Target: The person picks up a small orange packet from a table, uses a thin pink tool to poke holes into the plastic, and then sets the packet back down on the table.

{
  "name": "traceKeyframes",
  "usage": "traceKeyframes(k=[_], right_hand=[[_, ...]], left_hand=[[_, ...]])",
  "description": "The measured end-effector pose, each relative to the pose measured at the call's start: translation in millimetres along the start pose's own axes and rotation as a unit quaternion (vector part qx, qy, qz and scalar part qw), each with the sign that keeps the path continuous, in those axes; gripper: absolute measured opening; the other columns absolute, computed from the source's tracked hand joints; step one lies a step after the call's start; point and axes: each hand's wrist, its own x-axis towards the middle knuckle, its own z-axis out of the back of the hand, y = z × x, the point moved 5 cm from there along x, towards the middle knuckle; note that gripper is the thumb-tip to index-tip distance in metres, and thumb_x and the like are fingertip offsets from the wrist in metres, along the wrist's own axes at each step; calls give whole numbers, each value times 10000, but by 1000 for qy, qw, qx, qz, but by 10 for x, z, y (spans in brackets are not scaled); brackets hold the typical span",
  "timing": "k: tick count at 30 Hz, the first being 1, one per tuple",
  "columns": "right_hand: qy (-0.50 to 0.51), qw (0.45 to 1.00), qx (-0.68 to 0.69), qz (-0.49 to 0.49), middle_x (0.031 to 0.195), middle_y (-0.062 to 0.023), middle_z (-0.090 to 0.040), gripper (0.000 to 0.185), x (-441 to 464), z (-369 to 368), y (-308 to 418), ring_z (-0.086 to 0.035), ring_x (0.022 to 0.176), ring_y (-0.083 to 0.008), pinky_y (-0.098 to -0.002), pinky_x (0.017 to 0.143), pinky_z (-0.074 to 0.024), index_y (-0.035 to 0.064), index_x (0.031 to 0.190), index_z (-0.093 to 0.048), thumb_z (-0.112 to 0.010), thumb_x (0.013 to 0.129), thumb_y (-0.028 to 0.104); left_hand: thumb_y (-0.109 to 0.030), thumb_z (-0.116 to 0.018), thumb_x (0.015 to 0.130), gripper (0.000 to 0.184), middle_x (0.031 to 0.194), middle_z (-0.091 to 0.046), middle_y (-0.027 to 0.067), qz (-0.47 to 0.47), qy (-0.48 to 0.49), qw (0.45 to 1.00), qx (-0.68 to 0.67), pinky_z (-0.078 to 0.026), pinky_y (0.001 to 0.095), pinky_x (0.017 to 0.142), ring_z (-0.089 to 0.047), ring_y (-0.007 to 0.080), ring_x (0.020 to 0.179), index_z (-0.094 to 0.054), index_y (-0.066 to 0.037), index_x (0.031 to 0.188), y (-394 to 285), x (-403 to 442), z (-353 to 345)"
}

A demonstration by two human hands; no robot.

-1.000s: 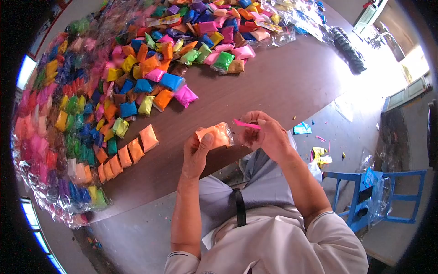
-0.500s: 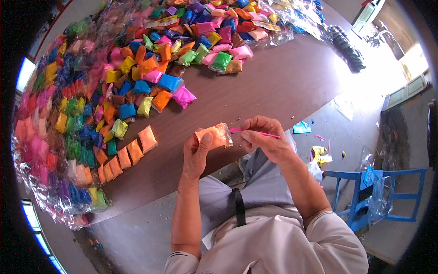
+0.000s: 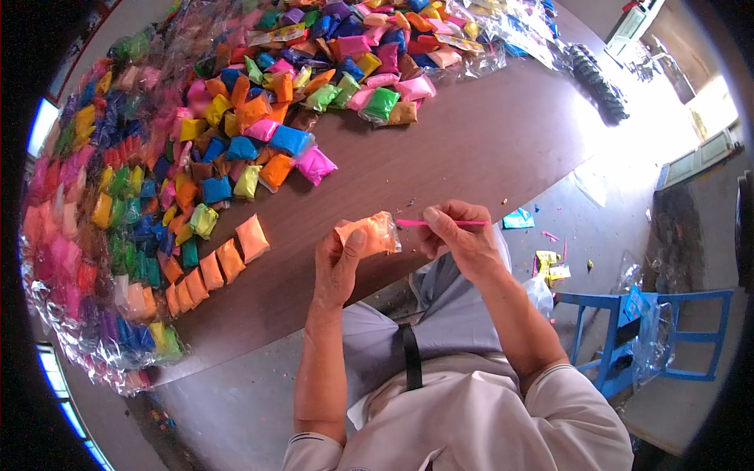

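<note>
My left hand (image 3: 339, 263) is closed on a clear packet of light orange material (image 3: 372, 234), its thumb across the front, over the table's near edge. Just right of it, my right hand (image 3: 457, 233) pinches a thin pink stick (image 3: 444, 223). The stick lies roughly level, and its left tip is close to the packet's clear right end; whether they touch I cannot tell. Left of my hands, a slanting row of several light orange packets (image 3: 212, 271) lies on the brown table (image 3: 440, 149).
Heaped packets of many colours (image 3: 259, 110) cover the table's far and left parts. A dark bundle (image 3: 597, 82) lies at the far right. On the floor are a blue wrapper (image 3: 518, 219) and yellow scraps (image 3: 547, 263), near a blue chair frame (image 3: 601, 345).
The pink stick has turned in my right fingers from slanted to nearly level, and its tip has come near the packet. My right hand has shifted slightly; my left hand has hardly moved.
</note>
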Motion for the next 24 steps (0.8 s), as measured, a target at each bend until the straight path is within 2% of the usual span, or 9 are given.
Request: traceKeyframes(k=[13,24], right_hand=[[22,1000,-20,7,611,-48,-598,334,1,-12,-15,-544,528,-109,-249,480,-418,22,727,-610,-617,924,292],[-1,1000,-14,-13,607,-48,-597,333,8,-13,-15,-540,517,-109,-245,472,-414,30,726,-603,-623,920,300]], left_hand=[[-405,-566,941,349,767,-548,-33,-18,3,1000,15,-352,190,587,-452,33,681,-595,-60,900,34,4,-1],[-427,-561,938,371,786,-555,-23,-21,4,999,34,-362,184,591,-469,39,677,-596,-58,912,29,0,-17]])
